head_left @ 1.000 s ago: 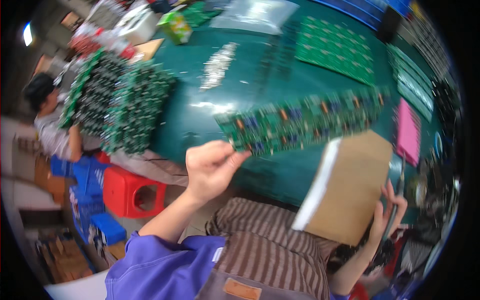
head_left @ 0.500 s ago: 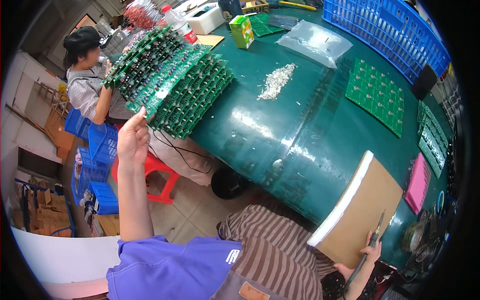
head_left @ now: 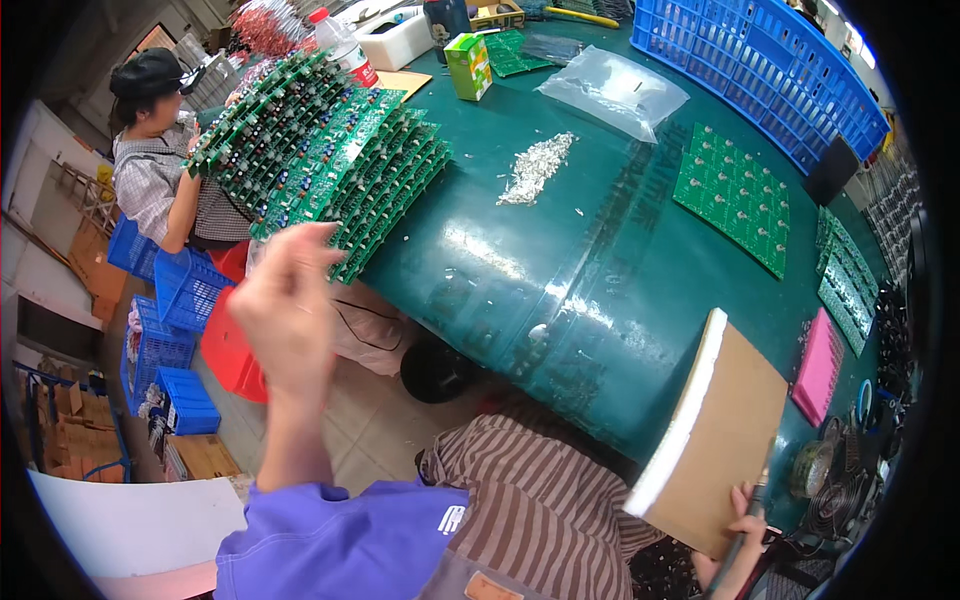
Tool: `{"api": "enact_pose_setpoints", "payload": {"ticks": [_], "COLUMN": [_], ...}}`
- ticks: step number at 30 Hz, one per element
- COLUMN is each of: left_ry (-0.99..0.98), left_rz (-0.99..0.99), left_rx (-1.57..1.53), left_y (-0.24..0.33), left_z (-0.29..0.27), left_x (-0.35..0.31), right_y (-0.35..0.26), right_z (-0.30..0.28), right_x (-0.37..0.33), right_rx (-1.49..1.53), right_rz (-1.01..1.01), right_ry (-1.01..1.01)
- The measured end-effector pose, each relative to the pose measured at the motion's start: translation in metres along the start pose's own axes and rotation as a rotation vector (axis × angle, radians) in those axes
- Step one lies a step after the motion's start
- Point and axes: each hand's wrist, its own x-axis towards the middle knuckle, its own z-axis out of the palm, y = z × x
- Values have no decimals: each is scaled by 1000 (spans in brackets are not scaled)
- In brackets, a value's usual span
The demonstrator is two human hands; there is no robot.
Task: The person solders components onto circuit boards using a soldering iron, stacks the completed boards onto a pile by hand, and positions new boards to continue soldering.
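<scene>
My left hand is raised at the near side of a tall stack of green circuit boards. Its fingers look bent and are smeared by motion; no board shows in them. In my right hand, at the lower right, is a soldering iron with a dark handle, its tip pointing up. That hand is beside a brown board with a white padded edge, which leans at the table's near edge. Part of the right hand's grip is hidden.
Bits of pale debris lie on the green table. A clear plastic bag, a panel of boards, a pink block and a blue crate stand around it. Another person sits at left.
My left hand has come off the board at the stack's edge and moved down toward me. The right hand and soldering iron have dropped slightly. The whole view has shifted a little.
</scene>
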Motion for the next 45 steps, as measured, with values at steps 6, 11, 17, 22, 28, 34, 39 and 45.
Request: {"api": "enact_pose_setpoints", "payload": {"ticks": [6, 11, 17, 22, 28, 34, 39, 45], "left_ry": [-789, -1060, -514, -707, -987, -1109, -953, -908], "left_rz": [715, 866, 981, 528, -182, -236, -234, -254], "left_rx": [-803, -844, -600, -547, -1150, -978, -642, -628], "left_y": [106, 154, 135, 116, 121, 125, 109, 113], "left_z": [64, 62, 84, 112, 212, 322, 377, 386], "left_x": [-61, -64, -55, 1, 46, 64, 44, 36], "right_y": [-23, -43, -74, -54, -29, 13, 35, 54], "right_z": [-31, -33, -17, 14, 15, -14, -5, -6], "right_x": [25, 74, 146, 210, 299, 377, 389, 392], "right_rx": [130, 674, 1524, 79, 123, 61, -135, -174], "right_rz": [-457, -677, -340, -288, -466, -399, -248, -199], "right_ry": [225, 246, 213, 530, 461, 491, 518, 523]}}
